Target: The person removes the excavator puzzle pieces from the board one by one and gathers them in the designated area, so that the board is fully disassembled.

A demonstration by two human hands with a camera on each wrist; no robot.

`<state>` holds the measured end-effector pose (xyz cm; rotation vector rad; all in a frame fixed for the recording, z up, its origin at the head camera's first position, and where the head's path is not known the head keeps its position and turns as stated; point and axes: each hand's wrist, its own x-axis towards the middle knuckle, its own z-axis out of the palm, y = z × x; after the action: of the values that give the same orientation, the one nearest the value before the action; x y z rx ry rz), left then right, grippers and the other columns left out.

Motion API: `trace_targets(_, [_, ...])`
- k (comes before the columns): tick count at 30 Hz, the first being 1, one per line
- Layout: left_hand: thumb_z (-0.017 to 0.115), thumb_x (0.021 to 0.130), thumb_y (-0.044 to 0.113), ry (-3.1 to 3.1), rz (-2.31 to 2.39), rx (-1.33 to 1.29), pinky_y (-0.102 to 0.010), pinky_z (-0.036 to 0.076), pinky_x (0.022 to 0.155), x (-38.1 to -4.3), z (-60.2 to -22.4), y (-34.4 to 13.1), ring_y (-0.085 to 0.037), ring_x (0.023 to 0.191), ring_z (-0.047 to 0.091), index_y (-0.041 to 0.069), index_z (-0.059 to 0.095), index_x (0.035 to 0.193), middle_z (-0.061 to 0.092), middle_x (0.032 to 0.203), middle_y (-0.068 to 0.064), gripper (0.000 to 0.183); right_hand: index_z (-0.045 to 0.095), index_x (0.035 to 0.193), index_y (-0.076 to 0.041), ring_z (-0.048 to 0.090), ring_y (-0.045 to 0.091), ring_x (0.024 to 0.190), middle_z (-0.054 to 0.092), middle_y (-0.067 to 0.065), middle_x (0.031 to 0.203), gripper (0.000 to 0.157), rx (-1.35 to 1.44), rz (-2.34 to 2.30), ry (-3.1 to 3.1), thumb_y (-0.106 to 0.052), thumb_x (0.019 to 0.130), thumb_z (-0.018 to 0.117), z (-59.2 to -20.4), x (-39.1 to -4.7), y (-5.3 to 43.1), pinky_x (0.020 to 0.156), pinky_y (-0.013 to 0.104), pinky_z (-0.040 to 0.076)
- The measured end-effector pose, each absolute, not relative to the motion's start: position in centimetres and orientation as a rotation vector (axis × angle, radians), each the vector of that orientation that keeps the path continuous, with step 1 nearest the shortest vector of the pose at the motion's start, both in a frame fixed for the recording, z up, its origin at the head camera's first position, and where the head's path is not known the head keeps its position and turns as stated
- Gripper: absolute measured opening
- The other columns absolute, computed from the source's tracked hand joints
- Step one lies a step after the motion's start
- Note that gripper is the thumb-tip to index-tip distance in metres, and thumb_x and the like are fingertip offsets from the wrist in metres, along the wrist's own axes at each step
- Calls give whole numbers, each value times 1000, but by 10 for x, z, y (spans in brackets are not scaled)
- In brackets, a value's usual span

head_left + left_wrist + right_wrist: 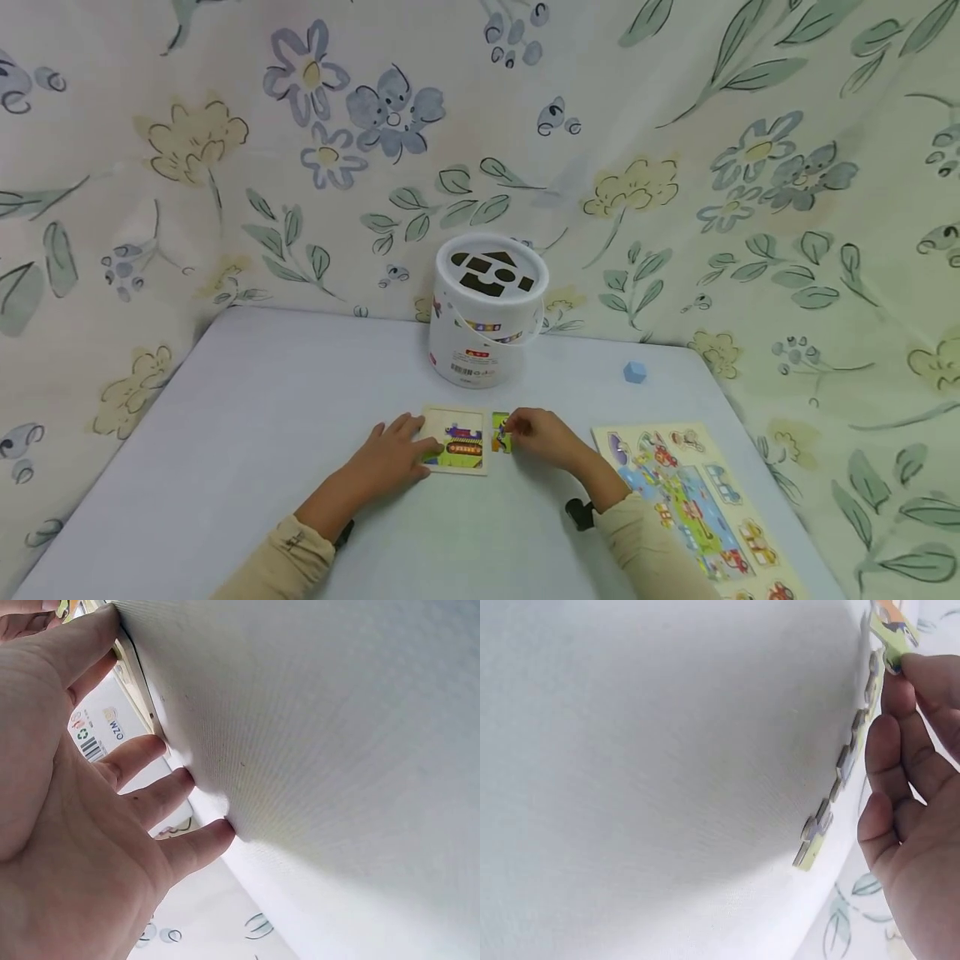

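Note:
A small square wooden jigsaw tray (459, 418) lies on the white table, with a purple-and-orange vehicle picture (463, 447) in its lower part. My left hand (390, 454) rests at the tray's left side, fingers spread. In the left wrist view, the fingertips (221, 829) touch the tabletop and the thumb lies at the tray's edge. To the tray's right, my right hand (547, 437) pinches a small green jigsaw piece (893, 646) between thumb and forefinger. Below it in the right wrist view, loose jigsaw pieces (810, 851) lie in a row on the cloth.
Behind the tray stands a white bucket (480, 333) with shape holes in its lid. A light blue block (634, 372) sits at the back right. A larger picture puzzle board (611, 433) lies beside the right forearm. Floral cloth (315, 242) hangs behind the table.

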<state>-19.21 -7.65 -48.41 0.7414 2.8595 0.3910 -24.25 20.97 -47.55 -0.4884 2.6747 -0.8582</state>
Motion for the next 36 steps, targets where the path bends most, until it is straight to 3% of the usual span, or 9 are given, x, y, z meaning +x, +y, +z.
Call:
trace_targets(14, [66,92,34,2839,396,753,-64,29,107,-192,-479,-79,-36,140,32,27,63,127,42,147,-14,36,69,101,-12,55,12,85,64,-3,92,11,-587,-797,2744,-8,92,64,-473,-240,197,76,32,49])
trace_targets(23, [65,92,37,2844,367,819,-65,33,104,-193,-490,-73,-36,138,35,28,62,126,43,146,-14,36,69,120,-18,53,16,99,64,-4,105,29,-791,-439,2789,-26,93,67,-476,-240,150,85,37,44])
trace_targets(28, [64,92,38,2861,353,838,-65,34,103,-193,-491,-75,-36,138,35,28,62,127,43,145,-14,36,71,117,-19,50,16,101,62,-4,108,28,-758,-422,2832,-26,89,71,-480,-239,141,83,33,41])
trace_targets(36, [62,94,36,2854,347,859,-68,32,102,-194,-487,-81,-42,138,34,32,58,128,40,147,-19,35,69,112,-17,50,18,104,62,-2,108,26,-732,-494,2824,-22,88,74,-475,-243,133,88,39,43])
